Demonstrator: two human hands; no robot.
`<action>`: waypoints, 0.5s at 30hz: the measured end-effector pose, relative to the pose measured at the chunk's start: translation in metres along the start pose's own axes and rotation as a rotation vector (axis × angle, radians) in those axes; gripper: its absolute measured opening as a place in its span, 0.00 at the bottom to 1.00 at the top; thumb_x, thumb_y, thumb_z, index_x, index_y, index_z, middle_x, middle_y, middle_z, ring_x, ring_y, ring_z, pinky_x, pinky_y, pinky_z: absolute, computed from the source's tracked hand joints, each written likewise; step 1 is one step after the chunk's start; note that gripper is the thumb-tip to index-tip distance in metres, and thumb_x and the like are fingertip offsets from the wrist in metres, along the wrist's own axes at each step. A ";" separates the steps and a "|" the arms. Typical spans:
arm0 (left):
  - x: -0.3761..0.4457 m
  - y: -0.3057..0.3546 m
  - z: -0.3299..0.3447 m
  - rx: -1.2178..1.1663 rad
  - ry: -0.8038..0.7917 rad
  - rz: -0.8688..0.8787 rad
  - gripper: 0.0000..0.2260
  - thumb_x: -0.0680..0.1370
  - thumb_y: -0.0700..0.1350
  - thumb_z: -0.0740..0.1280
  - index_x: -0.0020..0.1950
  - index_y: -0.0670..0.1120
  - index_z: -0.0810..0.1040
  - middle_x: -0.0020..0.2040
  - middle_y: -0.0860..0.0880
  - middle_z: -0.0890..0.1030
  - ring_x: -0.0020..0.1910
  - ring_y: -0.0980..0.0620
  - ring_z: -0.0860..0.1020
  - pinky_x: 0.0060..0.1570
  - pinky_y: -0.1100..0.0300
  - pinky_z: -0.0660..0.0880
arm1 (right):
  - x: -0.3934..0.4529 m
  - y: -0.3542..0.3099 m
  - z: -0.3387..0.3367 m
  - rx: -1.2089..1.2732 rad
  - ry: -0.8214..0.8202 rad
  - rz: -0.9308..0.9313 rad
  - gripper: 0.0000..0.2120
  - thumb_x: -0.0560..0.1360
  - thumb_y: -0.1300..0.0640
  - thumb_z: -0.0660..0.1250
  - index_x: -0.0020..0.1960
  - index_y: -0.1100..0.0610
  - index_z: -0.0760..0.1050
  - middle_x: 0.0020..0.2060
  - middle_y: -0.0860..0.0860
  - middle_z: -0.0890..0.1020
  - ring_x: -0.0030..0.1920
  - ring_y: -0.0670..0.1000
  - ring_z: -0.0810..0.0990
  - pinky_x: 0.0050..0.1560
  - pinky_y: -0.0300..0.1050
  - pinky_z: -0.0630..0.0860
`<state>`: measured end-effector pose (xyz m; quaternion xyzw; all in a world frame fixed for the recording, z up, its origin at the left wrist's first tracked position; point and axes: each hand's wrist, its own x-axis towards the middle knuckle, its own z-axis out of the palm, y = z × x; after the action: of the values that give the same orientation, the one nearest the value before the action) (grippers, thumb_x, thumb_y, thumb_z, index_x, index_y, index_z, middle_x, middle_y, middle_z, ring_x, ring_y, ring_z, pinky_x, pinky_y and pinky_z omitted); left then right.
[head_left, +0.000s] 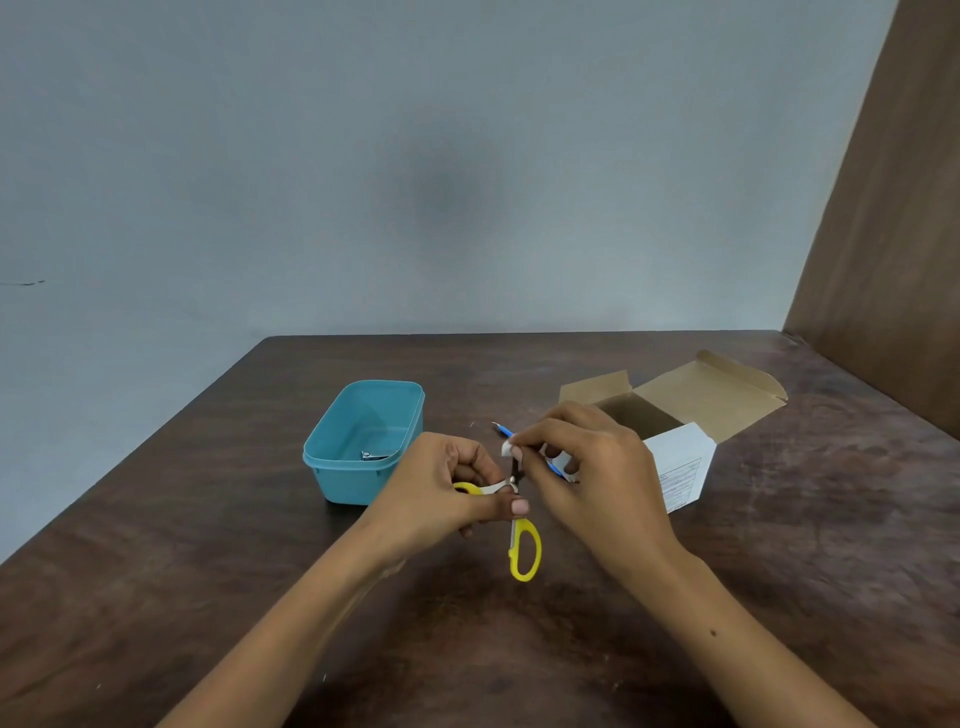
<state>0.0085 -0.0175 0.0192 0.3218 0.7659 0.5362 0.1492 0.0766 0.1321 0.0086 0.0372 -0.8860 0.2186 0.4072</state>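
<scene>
Table (208, 597): dark brown wood grain, bore every item below.
Cardboard box (680, 462): white outside, brown inside, flaps open; stood at 2 o'clock from the hands, just behind the right hand.
Teal tub (332, 467): rectangular plastic, lidless; stood at 10 o'clock from the hands, near the left hand.
Right hand (592, 467): fingers curled, fingertips pinched the white wad at the blade tips.
Left hand (441, 488): fingers curled round one yellow loop of the scissors, thumb laid across near the pivot.
Scissors (525, 551): yellow handles, held above the table centre between both hands; dark blades pointed to 12 o'clock, handles spread, the free loop hung at 6 o'clock.
Blue-handled tool (506, 432): thin, its tip showed at 11 o'clock from the right hand; whether that hand held it could not be told.
Metal piece (373, 456): small, lay inside the teal tub at its near end.
White wad (506, 448): small, soft-looking, sat at the top of the blades.
</scene>
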 end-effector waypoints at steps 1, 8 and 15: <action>0.000 0.001 0.001 -0.004 -0.011 -0.004 0.08 0.66 0.41 0.78 0.34 0.44 0.79 0.28 0.51 0.81 0.27 0.58 0.75 0.26 0.64 0.72 | 0.000 0.001 0.000 -0.001 0.015 0.017 0.03 0.70 0.57 0.70 0.42 0.51 0.82 0.36 0.45 0.79 0.38 0.44 0.75 0.32 0.37 0.70; -0.002 0.004 -0.001 -0.088 -0.009 -0.052 0.08 0.65 0.42 0.78 0.37 0.41 0.80 0.32 0.47 0.83 0.29 0.57 0.78 0.26 0.64 0.73 | 0.003 0.003 -0.001 0.173 0.169 0.208 0.03 0.73 0.58 0.71 0.40 0.55 0.79 0.36 0.46 0.80 0.37 0.45 0.76 0.34 0.40 0.72; 0.001 0.004 -0.006 -0.306 0.149 -0.078 0.05 0.70 0.40 0.73 0.43 0.40 0.82 0.36 0.42 0.83 0.33 0.53 0.80 0.31 0.63 0.78 | 0.002 -0.002 0.002 0.568 0.069 0.489 0.05 0.73 0.59 0.71 0.40 0.51 0.81 0.34 0.44 0.83 0.38 0.46 0.81 0.34 0.45 0.80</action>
<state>0.0055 -0.0201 0.0256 0.2248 0.6960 0.6629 0.1598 0.0744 0.1299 0.0094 -0.0712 -0.7586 0.5474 0.3462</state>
